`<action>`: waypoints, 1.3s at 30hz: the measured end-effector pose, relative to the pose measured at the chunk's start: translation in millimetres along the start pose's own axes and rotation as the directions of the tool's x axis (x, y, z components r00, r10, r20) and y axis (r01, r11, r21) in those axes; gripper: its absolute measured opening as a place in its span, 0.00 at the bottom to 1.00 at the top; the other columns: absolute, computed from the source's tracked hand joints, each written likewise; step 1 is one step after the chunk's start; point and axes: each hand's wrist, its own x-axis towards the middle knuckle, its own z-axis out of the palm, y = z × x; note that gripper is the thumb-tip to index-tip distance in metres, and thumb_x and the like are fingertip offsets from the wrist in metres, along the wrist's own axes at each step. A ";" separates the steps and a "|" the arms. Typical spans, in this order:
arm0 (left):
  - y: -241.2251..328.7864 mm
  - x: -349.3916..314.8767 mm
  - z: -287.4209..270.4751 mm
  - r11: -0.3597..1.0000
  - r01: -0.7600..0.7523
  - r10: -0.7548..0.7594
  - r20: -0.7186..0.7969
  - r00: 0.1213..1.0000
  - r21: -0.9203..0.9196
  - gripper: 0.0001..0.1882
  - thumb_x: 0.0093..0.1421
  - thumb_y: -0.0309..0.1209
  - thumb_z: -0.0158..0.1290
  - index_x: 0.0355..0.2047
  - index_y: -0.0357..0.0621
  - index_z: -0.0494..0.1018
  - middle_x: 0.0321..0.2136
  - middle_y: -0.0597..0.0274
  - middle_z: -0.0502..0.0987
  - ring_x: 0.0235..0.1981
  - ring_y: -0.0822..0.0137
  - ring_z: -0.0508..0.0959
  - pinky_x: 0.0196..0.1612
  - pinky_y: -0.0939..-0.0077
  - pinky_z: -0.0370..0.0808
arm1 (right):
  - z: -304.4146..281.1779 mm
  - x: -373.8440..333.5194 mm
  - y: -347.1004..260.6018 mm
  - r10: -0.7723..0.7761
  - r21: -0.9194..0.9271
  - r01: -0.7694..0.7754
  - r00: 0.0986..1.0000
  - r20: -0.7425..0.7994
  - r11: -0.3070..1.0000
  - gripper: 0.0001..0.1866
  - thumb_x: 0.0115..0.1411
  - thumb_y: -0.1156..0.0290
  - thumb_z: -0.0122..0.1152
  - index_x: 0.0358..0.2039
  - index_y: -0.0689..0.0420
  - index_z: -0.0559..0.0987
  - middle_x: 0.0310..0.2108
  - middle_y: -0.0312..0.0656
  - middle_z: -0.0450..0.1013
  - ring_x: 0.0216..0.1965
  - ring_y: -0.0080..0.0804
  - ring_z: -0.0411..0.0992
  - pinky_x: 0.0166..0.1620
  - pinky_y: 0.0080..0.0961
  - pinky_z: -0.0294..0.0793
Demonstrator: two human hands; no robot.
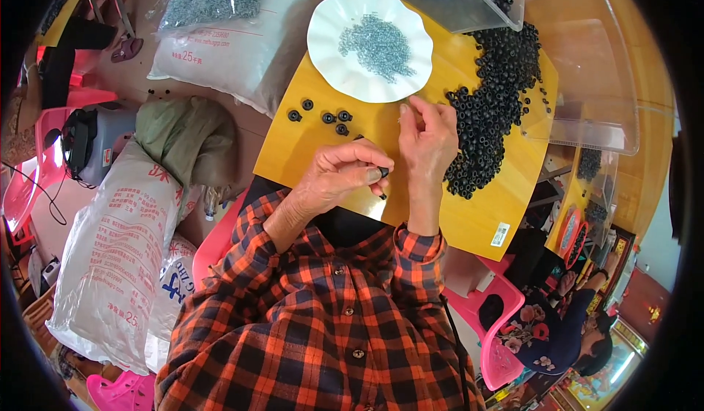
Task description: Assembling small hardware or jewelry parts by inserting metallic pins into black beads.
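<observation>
My left hand [339, 175] is closed, pinching a small black ring-shaped piece [383, 171] between thumb and finger over the near part of the yellow table [477, 224]. My right hand [429, 138] is just below the rim of a white scalloped plate [326, 63], thumb and forefinger drawn together; whatever is between them is too small to make out. On the plate lies a heap of tiny clear bluish pieces [378, 44]. Several black pieces [328, 118] sit apart on the table beyond my left hand. A big pile of black ring-shaped pieces [477, 132] spreads beside my right hand.
A clear plastic bin [455, 4] with black pieces stands behind the pile, beside another clear bin [587, 66]. White sacks [117, 257] and a bag of clear pieces [216, 0] lie left. Another person [565, 323] is at the lower right, near a pink chair [506, 352].
</observation>
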 end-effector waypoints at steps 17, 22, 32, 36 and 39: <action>0.1 0.7 0.4 1.000 -0.003 0.003 -0.017 1.000 -0.002 0.10 0.63 0.21 0.49 0.43 0.34 0.76 0.41 0.53 0.74 0.36 0.66 0.77 0.39 0.72 0.76 | -17.7 -4.6 14.6 0.169 0.172 -0.182 0.982 0.088 0.968 0.08 0.52 0.78 0.64 0.34 0.64 0.80 0.31 0.39 0.71 0.24 0.22 0.69 0.29 0.20 0.70; -0.6 1.0 0.7 1.000 0.012 -0.012 -0.026 1.000 -0.007 0.10 0.63 0.21 0.49 0.43 0.34 0.75 0.40 0.53 0.74 0.36 0.67 0.77 0.39 0.72 0.75 | -20.3 -5.9 15.1 0.174 0.150 -0.189 0.978 0.113 0.970 0.08 0.53 0.78 0.64 0.35 0.63 0.80 0.31 0.39 0.72 0.24 0.22 0.70 0.29 0.19 0.70; -1.1 -1.0 0.1 0.999 0.035 -0.037 -0.046 0.998 -0.035 0.11 0.63 0.22 0.50 0.45 0.34 0.75 0.40 0.55 0.75 0.36 0.68 0.77 0.38 0.73 0.76 | -20.2 -4.1 19.4 0.111 -0.040 -0.108 0.989 0.096 0.993 0.08 0.54 0.74 0.63 0.34 0.63 0.81 0.31 0.42 0.73 0.25 0.28 0.73 0.31 0.23 0.73; -0.9 -2.0 -1.4 0.991 0.035 -0.043 -0.059 0.997 -0.130 0.12 0.63 0.25 0.53 0.46 0.35 0.75 0.39 0.54 0.76 0.35 0.67 0.78 0.38 0.74 0.77 | -23.8 -8.2 13.4 0.137 0.078 -0.143 0.987 0.079 0.987 0.07 0.55 0.75 0.63 0.35 0.63 0.80 0.29 0.39 0.75 0.26 0.24 0.73 0.32 0.21 0.73; -2.7 -1.7 -2.5 0.981 0.022 -0.033 -0.057 0.998 -0.192 0.13 0.62 0.26 0.54 0.46 0.36 0.75 0.39 0.53 0.77 0.35 0.66 0.79 0.37 0.74 0.77 | -36.5 -18.9 2.0 0.259 0.356 -0.298 0.953 0.155 0.885 0.07 0.57 0.77 0.63 0.36 0.64 0.79 0.28 0.37 0.76 0.27 0.20 0.72 0.32 0.18 0.72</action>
